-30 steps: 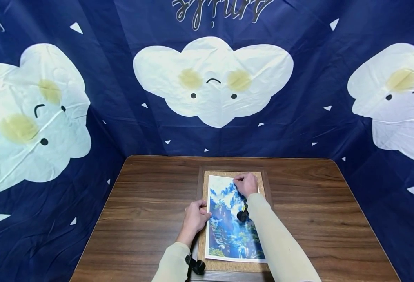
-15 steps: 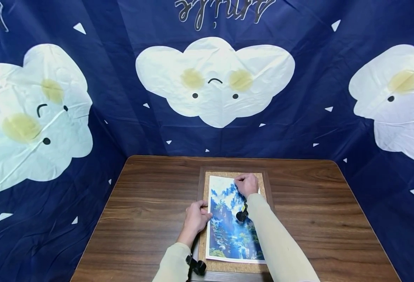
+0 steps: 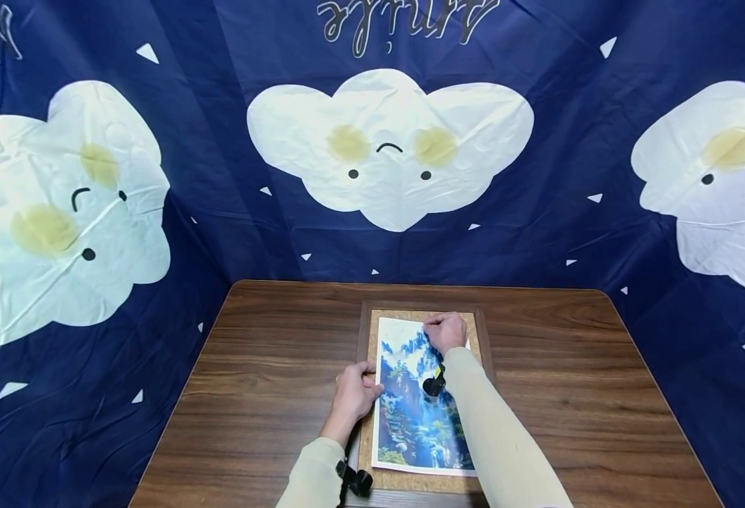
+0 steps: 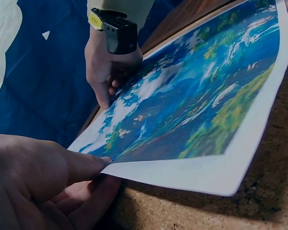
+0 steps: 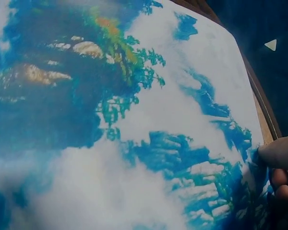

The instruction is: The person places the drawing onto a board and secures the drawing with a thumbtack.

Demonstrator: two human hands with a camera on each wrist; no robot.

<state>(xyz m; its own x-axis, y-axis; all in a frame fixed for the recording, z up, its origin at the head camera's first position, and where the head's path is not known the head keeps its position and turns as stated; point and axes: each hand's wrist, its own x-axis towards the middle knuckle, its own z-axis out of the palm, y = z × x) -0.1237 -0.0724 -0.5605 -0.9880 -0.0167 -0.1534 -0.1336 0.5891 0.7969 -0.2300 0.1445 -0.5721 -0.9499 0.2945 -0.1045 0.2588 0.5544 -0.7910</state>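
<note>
A blue mountain landscape print (image 3: 410, 416) lies on a cork board (image 3: 410, 482) set in a dark wooden frame (image 3: 361, 331). My left hand (image 3: 374, 388) pinches the print's left edge between thumb and fingers. In the left wrist view this hand (image 4: 104, 166) holds that edge of the print (image 4: 197, 105) slightly off the cork (image 4: 259, 201). My right hand (image 3: 434, 331) is at the print's far edge with curled fingers. In the right wrist view its thumb tip (image 5: 278, 151) lies on the print (image 5: 134, 120) while the fingers sit at the paper's edge.
The frame rests near the front middle of a brown wooden table (image 3: 271, 367). A dark blue cloth with white cloud faces (image 3: 569, 141) hangs close behind and on both sides. Bare tabletop stretches left and right of the frame.
</note>
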